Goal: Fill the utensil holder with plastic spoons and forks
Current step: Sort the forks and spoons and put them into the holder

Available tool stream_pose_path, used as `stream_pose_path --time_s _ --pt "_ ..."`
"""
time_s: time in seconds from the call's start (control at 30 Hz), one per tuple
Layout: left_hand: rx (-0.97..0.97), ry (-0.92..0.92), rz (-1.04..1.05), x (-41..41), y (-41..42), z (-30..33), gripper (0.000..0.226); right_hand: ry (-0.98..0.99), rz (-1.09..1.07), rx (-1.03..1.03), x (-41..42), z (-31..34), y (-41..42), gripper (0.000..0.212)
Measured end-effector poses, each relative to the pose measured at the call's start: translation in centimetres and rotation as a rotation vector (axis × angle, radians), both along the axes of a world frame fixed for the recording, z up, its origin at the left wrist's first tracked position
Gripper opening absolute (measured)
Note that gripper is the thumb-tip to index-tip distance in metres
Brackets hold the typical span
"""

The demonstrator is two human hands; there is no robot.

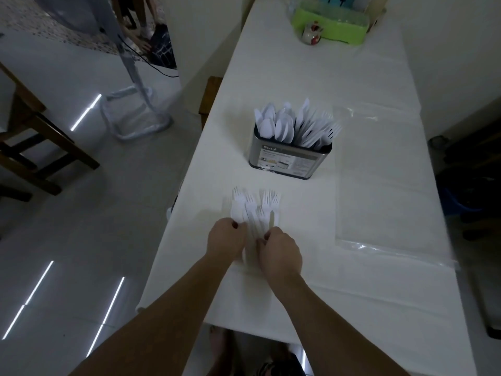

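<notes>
A metal utensil holder (pixel 287 161) with a paper label stands mid-table, holding several white plastic spoons (pixel 273 126) on its left side and forks (pixel 317 128) on its right. In front of it a bundle of white plastic forks (pixel 254 210) lies on the white tablecloth, tines pointing away from me. My left hand (pixel 226 238) grips the bundle's handles from the left. My right hand (pixel 280 252) pinches the handles from the right. The handle ends are hidden under both hands.
An empty clear plastic bag (pixel 379 185) lies flat to the right of the holder. A green tray (pixel 330 23) and a small ceramic pot (pixel 313 32) stand at the far end. The table's left edge (pixel 187 185) drops to tiled floor, with a wooden chair (pixel 35 142) and a fan stand (pixel 135 112).
</notes>
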State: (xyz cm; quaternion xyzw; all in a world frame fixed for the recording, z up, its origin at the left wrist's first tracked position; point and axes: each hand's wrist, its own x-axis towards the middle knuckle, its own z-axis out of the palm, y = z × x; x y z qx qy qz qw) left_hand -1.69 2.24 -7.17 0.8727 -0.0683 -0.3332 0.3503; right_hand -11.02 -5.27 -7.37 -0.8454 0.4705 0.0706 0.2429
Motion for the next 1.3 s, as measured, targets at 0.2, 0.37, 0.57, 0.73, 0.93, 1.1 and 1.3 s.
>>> stream_pose_path --time_s 0.2,0.37,0.57,0.73,0.93,1.1,1.3 --pt "-0.134 0.084 0.161 -0.4 -0.5 0.0 0.028 -0.115 -0.12 0.155 -0.3 0.5 0.6 0.022" --pt "-0.182 0.144 0.258 -0.6 -1.0 0.2 0.042 -0.239 -0.037 0.301 -0.5 0.9 1.9 0.024" --pt "-0.153 0.103 0.256 -0.3 -0.4 0.1 0.035 -0.248 0.038 0.341 -0.4 1.0 1.7 0.022" --pt "-0.266 0.246 0.421 0.6 -0.1 -0.1 0.026 -0.185 -0.167 0.108 -1.1 0.3 -0.1 0.02" --pt "-0.199 0.255 0.41 1.0 -0.1 -0.6 0.021 -0.057 -0.222 0.06 -0.9 -0.8 -1.5 0.026" --pt "-0.206 0.193 0.364 1.0 -0.5 -1.1 0.021 -0.018 -0.207 0.144 -0.8 -1.3 -1.7 0.031" --pt "-0.08 0.104 0.291 1.0 -1.8 -1.1 0.026 -0.031 -0.217 0.208 -1.2 -0.8 -2.9 0.035"
